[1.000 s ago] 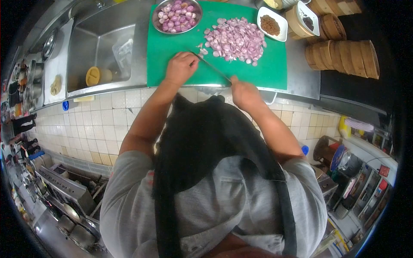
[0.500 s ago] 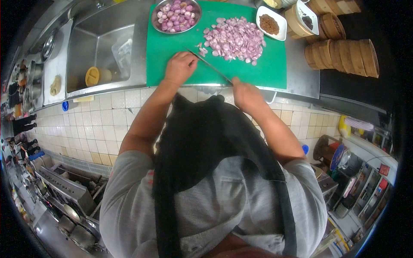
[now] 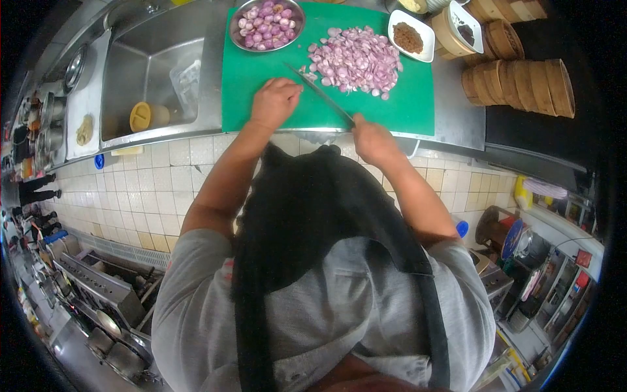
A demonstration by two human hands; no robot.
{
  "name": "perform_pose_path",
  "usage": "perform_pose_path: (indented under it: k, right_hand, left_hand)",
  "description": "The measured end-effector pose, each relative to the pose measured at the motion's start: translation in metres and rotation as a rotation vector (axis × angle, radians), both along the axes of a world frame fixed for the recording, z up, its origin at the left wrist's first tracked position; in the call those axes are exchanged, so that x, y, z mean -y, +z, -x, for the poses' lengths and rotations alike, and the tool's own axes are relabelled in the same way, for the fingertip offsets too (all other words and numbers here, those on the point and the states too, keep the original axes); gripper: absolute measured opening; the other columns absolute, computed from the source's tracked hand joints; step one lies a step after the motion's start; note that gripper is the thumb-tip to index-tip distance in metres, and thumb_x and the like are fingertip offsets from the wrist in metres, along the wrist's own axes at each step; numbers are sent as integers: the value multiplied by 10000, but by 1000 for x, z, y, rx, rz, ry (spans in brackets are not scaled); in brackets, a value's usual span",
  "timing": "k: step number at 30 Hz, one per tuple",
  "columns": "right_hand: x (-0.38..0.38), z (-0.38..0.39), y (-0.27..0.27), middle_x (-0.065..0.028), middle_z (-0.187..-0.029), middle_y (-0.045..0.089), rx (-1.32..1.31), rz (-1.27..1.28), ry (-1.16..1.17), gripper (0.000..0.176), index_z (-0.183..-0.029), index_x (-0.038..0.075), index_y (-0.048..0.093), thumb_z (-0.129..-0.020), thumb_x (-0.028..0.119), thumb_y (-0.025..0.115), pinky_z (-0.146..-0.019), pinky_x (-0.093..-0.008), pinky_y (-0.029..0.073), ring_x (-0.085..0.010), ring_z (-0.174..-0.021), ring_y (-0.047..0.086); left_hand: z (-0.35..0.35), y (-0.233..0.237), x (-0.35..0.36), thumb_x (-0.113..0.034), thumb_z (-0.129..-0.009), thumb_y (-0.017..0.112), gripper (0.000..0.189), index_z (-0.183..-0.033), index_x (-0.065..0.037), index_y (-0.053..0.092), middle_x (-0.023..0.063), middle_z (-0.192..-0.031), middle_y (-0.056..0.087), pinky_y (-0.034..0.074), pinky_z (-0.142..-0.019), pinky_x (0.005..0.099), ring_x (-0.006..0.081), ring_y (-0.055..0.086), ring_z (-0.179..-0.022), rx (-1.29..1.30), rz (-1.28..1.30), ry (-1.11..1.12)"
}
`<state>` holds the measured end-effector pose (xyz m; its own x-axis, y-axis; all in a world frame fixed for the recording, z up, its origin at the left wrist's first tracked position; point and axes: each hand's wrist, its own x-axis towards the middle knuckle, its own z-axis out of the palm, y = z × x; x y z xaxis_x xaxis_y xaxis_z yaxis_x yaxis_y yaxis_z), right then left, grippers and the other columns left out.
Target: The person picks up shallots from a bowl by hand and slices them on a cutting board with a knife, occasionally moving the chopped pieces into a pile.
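My right hand [image 3: 375,142] is wrapped round the handle of a kitchen knife [image 3: 328,99]. Its blade slants forward and left over the green cutting board [image 3: 245,70], close to a few slices beside the main heap. My left hand [image 3: 276,103] rests on the board left of the blade, fingers curled together; whatever they hold, if anything, is hidden. Beyond the knife lies a broad pile of sliced shallots [image 3: 356,60]. Peeled whole shallots [image 3: 266,25] fill a round metal bowl [image 3: 300,31] at the board's far left corner.
A white dish [image 3: 429,50] of brown paste sits at the board's far right. Bamboo steamers [image 3: 519,83] are stacked farther right. On the left, a steel sink [image 3: 147,59] holds a yellow-lidded container [image 3: 140,116]. Another person's legs [image 3: 39,189] show at far left.
The knife blade has swung slightly forward and right, away from my left hand. The few loose slices now lie closer to the pile. My left hand stays in nearly the same place.
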<state>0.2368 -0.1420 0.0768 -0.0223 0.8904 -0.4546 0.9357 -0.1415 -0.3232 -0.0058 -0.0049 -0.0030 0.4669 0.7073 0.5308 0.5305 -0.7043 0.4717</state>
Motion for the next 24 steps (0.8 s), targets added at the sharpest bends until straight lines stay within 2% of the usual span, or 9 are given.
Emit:
perform_pose_path:
  k: [5,11,14,17,21,24]
  right_hand:
    - [11,2,6,-285,-989,720,-1,-68,31,203,-1182,20,516,-1025,117,430,-839,-578,545,-457,-949,709]
    - [13,5,9,-292,-977,717,8,-17,28,187,-1160,14,513,-1014,90,424,-837,-576,547,-458,-945,711]
    - [11,4,-12,-276,-1000,723,-2,-30,50,184,-1172,19,505,-1023,109,448,-848,-568,546,-466,-954,705]
    - [-4,7,9,-276,-1051,718,-16,84,4,217,-1215,25,523,-1033,134,478,-889,-566,532,-473,-1002,690]
    - [-2,-7,4,-290,-1097,704,-48,-15,-92,271,-1265,32,548,-1040,179,517,-921,-572,510,-474,-1052,671]
    - [4,-13,14,-296,-1101,699,-105,-3,-42,293,-1283,33,553,-1035,189,545,-921,-574,503,-474,-1061,666]
  left_hand:
    - [-1,-4,-3,-80,-807,781,69,-856,-117,750,50,-931,731,600,-754,402,279,710,-867,28,6,8]
    - [-2,-1,-4,-83,-796,778,74,-826,-117,719,42,-910,714,595,-742,406,275,703,-866,-4,4,17]
    - [-2,0,-3,-95,-798,774,64,-827,-121,724,42,-920,715,595,-751,409,277,703,-876,-21,14,23]
    - [-3,1,-4,-86,-813,772,59,-847,-111,730,66,-924,722,599,-752,415,297,708,-872,-11,15,13]
    - [2,2,-6,-92,-838,771,48,-875,-96,741,90,-949,733,602,-747,405,307,719,-869,-45,42,10]
    - [8,11,-8,-122,-860,768,66,-920,-95,758,101,-976,744,605,-763,403,316,731,-876,131,258,117]
